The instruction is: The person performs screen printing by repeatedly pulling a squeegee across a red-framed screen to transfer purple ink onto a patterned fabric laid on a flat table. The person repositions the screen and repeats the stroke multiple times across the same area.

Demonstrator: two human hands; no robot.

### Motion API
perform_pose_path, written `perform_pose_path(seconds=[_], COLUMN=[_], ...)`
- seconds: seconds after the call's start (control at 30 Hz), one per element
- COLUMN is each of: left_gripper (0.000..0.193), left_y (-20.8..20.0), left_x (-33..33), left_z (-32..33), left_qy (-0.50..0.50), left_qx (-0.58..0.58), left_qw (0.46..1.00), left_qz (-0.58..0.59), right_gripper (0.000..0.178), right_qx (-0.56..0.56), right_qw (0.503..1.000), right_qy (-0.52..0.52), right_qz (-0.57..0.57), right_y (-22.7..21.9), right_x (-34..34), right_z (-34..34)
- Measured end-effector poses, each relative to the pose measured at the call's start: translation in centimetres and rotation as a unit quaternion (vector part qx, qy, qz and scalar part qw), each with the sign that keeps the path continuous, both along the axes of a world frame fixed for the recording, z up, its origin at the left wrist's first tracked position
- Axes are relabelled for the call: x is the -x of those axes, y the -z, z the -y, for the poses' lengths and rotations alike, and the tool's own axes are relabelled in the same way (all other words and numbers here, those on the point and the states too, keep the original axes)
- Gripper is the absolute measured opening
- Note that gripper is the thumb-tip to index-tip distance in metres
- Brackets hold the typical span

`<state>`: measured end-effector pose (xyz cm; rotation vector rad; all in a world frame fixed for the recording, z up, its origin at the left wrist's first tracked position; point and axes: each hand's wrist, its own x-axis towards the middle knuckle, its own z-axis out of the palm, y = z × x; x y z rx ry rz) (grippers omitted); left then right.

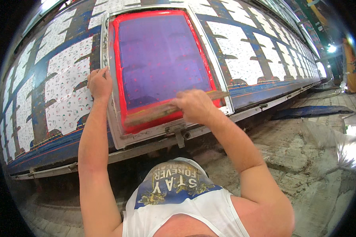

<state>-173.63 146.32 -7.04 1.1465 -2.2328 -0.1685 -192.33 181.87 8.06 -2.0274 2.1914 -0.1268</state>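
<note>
Shirt lettering: below the frame's near rail, the white shirt (178, 219) bears pale block capitals (175, 182) over a dark blue and gold print, upside down from this view; part is lost where the cloth curves.
Sheet prints: the white sheets (69, 85) left of the frame carry small scattered motifs, with red dots among them, too small to tell whether any are writing; more patterned sheets stand in rows right of the frame.
Frame: a pale, scuffed metal rectangle (104, 39) lying on the long table (265, 87), its purple mesh (162, 59) bordered by red ink (122, 85).
Squeegee: a worn wooden bar (150, 113) lying crosswise at the frame's near end, its right tip reaching over the frame's right rail.
Right hand: the right hand (197, 106) is closed around the bar, fingers wrapped over it right of its middle, inside the frame's outline.
Left hand: the left hand (100, 83) is at the frame's left rail, fingers bent and close together; whether they grip or merely rest there, I cannot tell.
Clamp: a metal bracket (180, 139) just below the frame's near rail.
</note>
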Motion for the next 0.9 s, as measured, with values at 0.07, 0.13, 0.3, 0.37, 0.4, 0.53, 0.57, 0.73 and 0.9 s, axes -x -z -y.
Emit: perform_pose_path(seconds=[0.07, 0.13, 0.3, 0.37, 0.4, 0.53, 0.57, 0.73, 0.9], left_gripper=[0.026, 0.027, 0.028, 0.027, 0.027, 0.028, 0.03, 0.045, 0.046], left_y=[-0.7, -1.4, -1.2, -0.8, -0.5, 0.0, 0.0, -0.9, -1.1], left_x=[0.1, 0.2, 0.4, 0.3, 0.2, -0.1, 0.0, -0.2, -0.3], left_z=[-0.5, -1.0, -1.5, -1.4, -1.4, -2.2, -2.4, -2.7, -2.8], left_qy=[-0.018, -0.041, -0.056, -0.048, -0.051, -0.032, -0.034, -0.031, -0.04], left_qx=[-0.019, -0.063, -0.088, -0.094, -0.095, -0.037, -0.027, -0.067, -0.104], left_qw=[1.0, 0.997, 0.993, 0.994, 0.994, 0.999, 0.999, 0.997, 0.991], left_qz=[0.017, 0.031, 0.049, 0.031, 0.023, -0.015, -0.019, -0.026, -0.07], right_gripper=[0.039, 0.041, 0.054, 0.066, 0.066, 0.071, 0.071, 0.054, 0.056], right_qx=[0.022, 0.044, 0.058, 0.041, 0.034, 0.044, 0.04, 0.233, 0.258], right_qw=[1.0, 0.999, 0.995, 0.995, 0.994, 0.983, 0.978, 0.951, 0.916], right_qy=[-0.005, -0.022, -0.073, -0.092, -0.095, -0.141, -0.149, -0.01, 0.24], right_qz=[0.0, -0.01, 0.033, 0.026, 0.042, 0.112, 0.14, 0.201, 0.19], right_y=[0.2, 0.7, 2.0, 2.2, 2.1, 1.7, 1.7, 3.1, 5.9], right_x=[-1.3, -2.1, -1.8, -1.4, -1.2, 0.9, 1.8, 8.6, 14.6], right_z=[-1.7, -3.2, -6.1, -6.7, -7.0, -8.7, -9.2, -13.6, -15.5])
